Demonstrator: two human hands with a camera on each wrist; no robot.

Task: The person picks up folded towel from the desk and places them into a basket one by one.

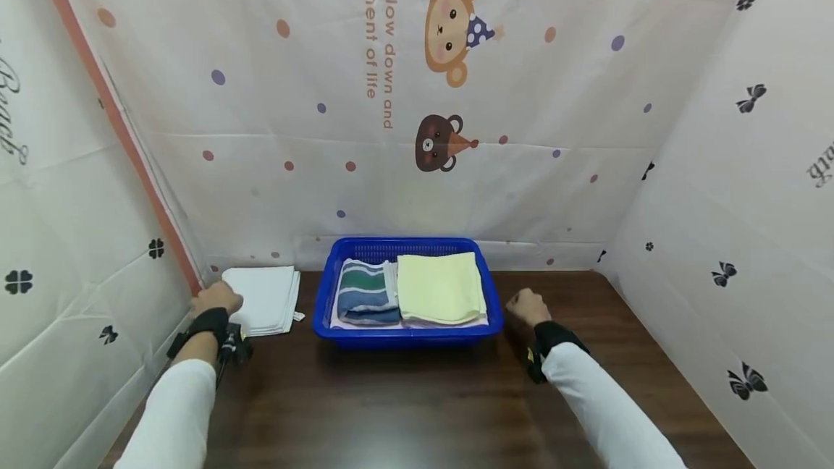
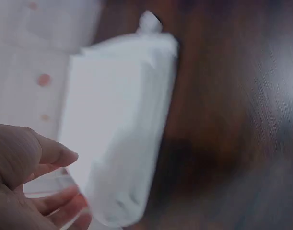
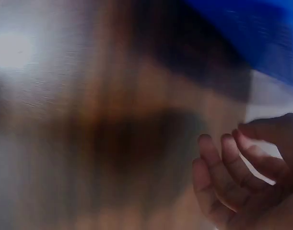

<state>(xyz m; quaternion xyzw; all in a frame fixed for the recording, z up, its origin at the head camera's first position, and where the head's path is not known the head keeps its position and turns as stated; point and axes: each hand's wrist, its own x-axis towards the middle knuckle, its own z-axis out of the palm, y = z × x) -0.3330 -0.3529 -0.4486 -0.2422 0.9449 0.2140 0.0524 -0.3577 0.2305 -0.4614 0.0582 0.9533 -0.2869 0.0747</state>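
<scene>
My left hand (image 1: 217, 299) is at the left edge of a flat stack of folded white cloths (image 1: 260, 297) on the table. In the left wrist view the thumb and fingers (image 2: 62, 199) are apart, their tips right at the border of the white cloth, which is blurred. My right hand (image 1: 528, 307) hovers beside the right side of a blue plastic basket (image 1: 407, 339). Its fingers (image 3: 225, 172) are loosely curled with nothing in them. Inside the basket lie a folded blue, green and white striped towel (image 1: 368, 292) and a folded pale yellow cloth (image 1: 441, 288).
A brown wooden table (image 1: 384, 404) extends under everything. Printed white curtain sheets (image 1: 247, 165) hang at the back and along both sides, close to the table's edges. A small white tag (image 1: 298, 316) sticks out from the cloth stack.
</scene>
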